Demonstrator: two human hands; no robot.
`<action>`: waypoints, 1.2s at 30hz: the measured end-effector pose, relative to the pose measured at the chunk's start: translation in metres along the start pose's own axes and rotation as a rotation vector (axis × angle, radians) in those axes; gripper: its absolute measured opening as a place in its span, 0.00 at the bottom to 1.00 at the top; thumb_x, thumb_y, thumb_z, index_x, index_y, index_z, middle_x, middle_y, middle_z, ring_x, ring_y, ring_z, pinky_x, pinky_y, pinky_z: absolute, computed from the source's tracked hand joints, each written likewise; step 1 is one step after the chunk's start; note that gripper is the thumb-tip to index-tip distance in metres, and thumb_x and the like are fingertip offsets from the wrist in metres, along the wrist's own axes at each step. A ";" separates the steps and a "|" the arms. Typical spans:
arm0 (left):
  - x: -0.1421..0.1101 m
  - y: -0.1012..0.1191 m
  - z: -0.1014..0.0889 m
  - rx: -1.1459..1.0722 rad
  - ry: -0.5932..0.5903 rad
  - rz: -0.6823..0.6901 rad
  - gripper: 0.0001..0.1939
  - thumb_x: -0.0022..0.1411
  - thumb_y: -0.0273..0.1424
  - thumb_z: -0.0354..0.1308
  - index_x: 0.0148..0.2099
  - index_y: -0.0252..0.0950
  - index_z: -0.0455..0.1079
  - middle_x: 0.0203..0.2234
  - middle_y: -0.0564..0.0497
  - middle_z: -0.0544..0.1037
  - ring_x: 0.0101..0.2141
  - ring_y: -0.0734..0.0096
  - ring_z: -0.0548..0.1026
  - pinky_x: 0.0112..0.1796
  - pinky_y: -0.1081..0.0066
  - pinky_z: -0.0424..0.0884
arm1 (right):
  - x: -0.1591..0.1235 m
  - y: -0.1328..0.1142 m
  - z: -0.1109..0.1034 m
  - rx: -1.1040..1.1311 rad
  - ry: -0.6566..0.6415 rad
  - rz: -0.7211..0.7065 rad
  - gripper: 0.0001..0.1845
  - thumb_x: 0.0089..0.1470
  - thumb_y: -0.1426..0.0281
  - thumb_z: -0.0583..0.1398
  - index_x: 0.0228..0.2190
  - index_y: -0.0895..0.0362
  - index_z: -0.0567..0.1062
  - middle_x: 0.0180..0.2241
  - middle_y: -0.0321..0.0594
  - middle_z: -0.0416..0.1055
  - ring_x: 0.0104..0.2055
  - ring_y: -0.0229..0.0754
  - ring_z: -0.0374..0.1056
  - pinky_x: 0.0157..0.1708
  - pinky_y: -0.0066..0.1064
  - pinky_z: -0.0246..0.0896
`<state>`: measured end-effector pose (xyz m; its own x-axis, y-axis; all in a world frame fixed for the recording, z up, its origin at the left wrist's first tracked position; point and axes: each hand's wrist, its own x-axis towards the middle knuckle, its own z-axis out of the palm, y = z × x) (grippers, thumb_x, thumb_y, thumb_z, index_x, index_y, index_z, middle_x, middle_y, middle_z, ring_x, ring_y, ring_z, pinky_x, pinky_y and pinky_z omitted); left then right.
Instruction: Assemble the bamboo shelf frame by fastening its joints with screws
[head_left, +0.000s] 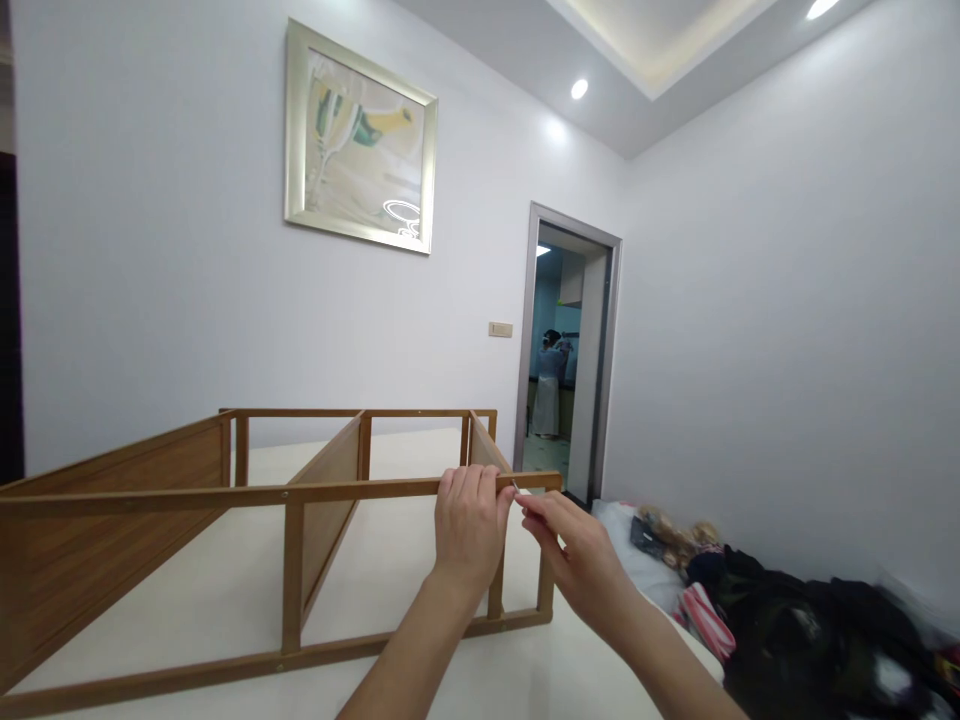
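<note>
A brown wooden shelf rack point(375, 490) lies on its side on a white surface point(405, 560), its slim rails and shelf panels standing across it. My left hand point(471, 520) is closed over the upper near rail, close to the rack's right end, with the fingers over the top and the thumb beside a joint. Just right of it, my right hand point(574, 545) pinches a small metal screw point(515, 487) at the rail. Its tip meets the wood near my left thumb; how deep it sits cannot be seen.
Dark clothes point(802, 620), a pink-and-white striped cloth point(705, 620) and a plush toy point(667, 530) are heaped at the right. Behind the rack, a doorway point(525, 400) opens onto another room where a person point(550, 385) stands. A framed picture point(360, 140) hangs on the wall.
</note>
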<state>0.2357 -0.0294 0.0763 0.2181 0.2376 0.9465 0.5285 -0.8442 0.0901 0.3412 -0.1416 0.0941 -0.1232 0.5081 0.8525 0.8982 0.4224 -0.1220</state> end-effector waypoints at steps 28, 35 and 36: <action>0.001 0.001 -0.001 -0.018 -0.033 -0.039 0.05 0.66 0.30 0.52 0.39 0.36 0.68 0.30 0.50 0.74 0.35 0.64 0.70 0.44 0.60 0.65 | 0.006 -0.002 0.021 0.416 0.168 0.496 0.15 0.61 0.56 0.55 0.33 0.56 0.68 0.27 0.38 0.73 0.25 0.40 0.72 0.28 0.32 0.69; 0.000 -0.001 0.000 -0.032 -0.032 -0.021 0.05 0.66 0.30 0.52 0.41 0.36 0.68 0.31 0.50 0.75 0.36 0.63 0.71 0.43 0.60 0.65 | -0.003 0.010 0.018 -0.109 0.202 0.024 0.06 0.64 0.66 0.55 0.37 0.54 0.69 0.30 0.39 0.71 0.31 0.41 0.69 0.33 0.32 0.65; 0.000 0.000 0.000 -0.030 -0.029 -0.018 0.05 0.67 0.30 0.52 0.41 0.36 0.68 0.31 0.50 0.75 0.36 0.63 0.72 0.43 0.60 0.65 | -0.002 0.012 0.016 -0.178 0.193 -0.033 0.06 0.64 0.68 0.54 0.35 0.54 0.69 0.30 0.39 0.70 0.31 0.40 0.67 0.33 0.31 0.64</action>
<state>0.2353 -0.0290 0.0764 0.2328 0.2660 0.9355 0.5075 -0.8538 0.1165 0.3453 -0.1262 0.0827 -0.0862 0.3368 0.9376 0.9572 0.2889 -0.0158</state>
